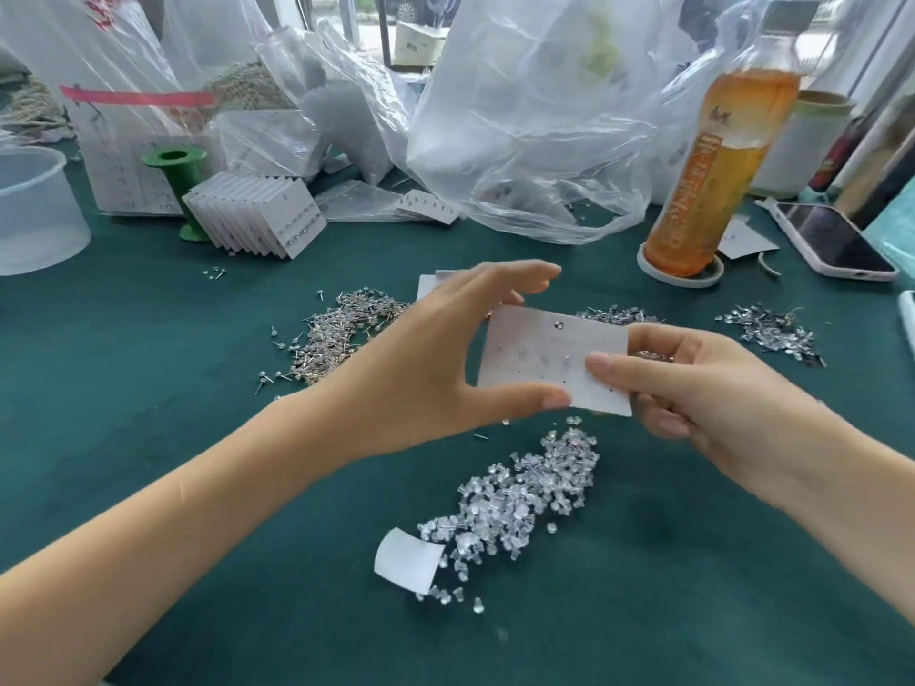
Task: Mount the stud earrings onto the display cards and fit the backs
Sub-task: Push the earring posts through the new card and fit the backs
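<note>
Both hands hold a white display card (539, 351) above the green table (148, 349). My left hand (445, 358) grips its left edge, thumb under the lower edge and fingers over the top. My right hand (693, 383) pinches the card's right side with the thumb on its face; small metal pieces show in that palm. The card carries a few studs and rows of holes. A heap of clear earring backs (515, 502) lies just below the card. Piles of stud earrings lie at left (341, 334), behind the card (619, 315) and at right (772, 331).
Filled cards (257, 215) fan out by a green spool (178, 185). Blank cards (435, 284) lie behind my left hand. A small paper scoop (406, 559) sits by the backs. Plastic bags (525, 116) crowd the back; a drink bottle (713, 160), a phone (832, 240) and a clear tub (34, 210) stand around.
</note>
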Available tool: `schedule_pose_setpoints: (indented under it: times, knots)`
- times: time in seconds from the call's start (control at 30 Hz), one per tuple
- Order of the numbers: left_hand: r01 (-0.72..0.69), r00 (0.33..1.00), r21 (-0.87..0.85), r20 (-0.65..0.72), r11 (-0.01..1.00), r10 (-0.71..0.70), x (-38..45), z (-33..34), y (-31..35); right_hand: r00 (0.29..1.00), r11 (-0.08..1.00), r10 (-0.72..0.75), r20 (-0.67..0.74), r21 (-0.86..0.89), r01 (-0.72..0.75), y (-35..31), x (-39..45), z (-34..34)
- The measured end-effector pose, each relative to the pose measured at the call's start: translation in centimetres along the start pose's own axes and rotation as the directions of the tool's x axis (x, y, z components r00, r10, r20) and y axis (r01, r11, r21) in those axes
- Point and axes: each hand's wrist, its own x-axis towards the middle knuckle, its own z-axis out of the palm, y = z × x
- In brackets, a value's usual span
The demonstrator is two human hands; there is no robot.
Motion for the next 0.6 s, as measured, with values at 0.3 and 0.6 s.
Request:
schedule_pose_setpoints:
  times: [0.3, 0.6]
  knots:
    - [0.103, 0.992, -0.040, 0.076, 0.994, -0.100, 1.2, 2.2, -1.7, 0.909, 0.963, -0.222, -0.352, 0.069, 0.261, 1.9, -1.2, -2.8]
    - [0.038, 0.980, -0.036, 0.198, 0.999, -0.031, 1.1, 3.2, -1.2, 0.916, 0.956, -0.226, -0.333, 0.103, 0.273, 3.4, -1.1, -1.9]
